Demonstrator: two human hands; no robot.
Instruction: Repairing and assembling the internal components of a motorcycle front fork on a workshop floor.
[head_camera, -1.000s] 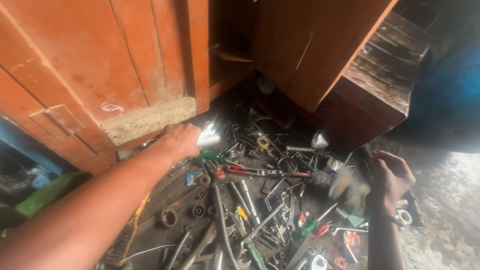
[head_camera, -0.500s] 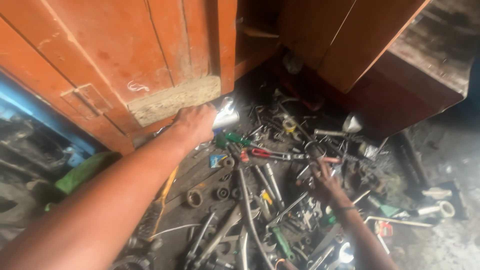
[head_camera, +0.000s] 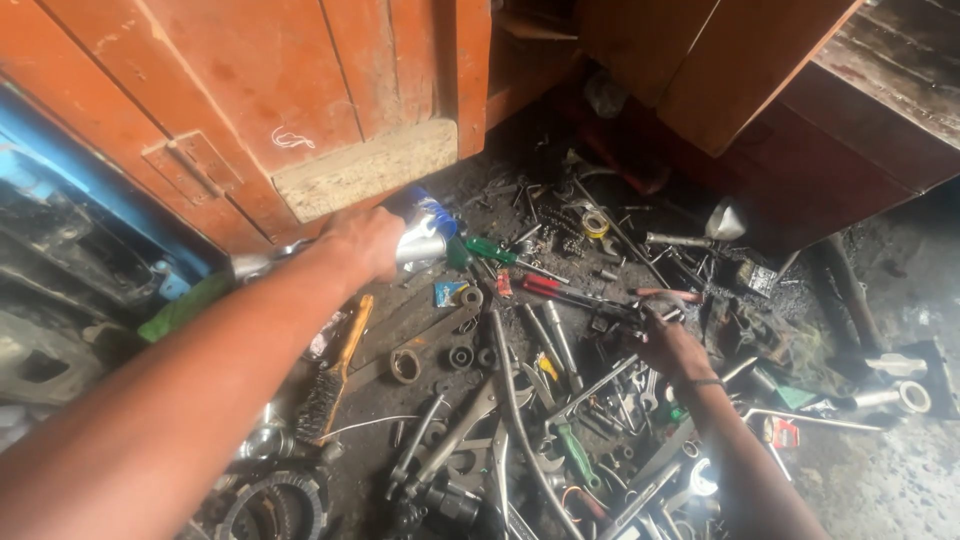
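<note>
Tools lie scattered over a dark, greasy floor (head_camera: 880, 480) below orange wooden doors (head_camera: 300, 90). Left hand (head_camera: 368, 243) is curled around a shiny metal cone-shaped piece (head_camera: 420, 243) with a blue part at its far end; the fingers wrap it firmly, its wide end sticking out just beyond the knuckles. Just past those fingers lies a green-handled screwdriver (head_camera: 490, 250), and near the wrist a wire brush with a yellow handle (head_camera: 340, 365). Right hand (head_camera: 672, 345) reaches down into the pile, its fingers bent among spanners (head_camera: 600, 385) and touching dark metal parts; whether they grip anything I cannot tell. Red-handled pliers (head_camera: 545, 288) lie just beyond its fingertips.
</note>
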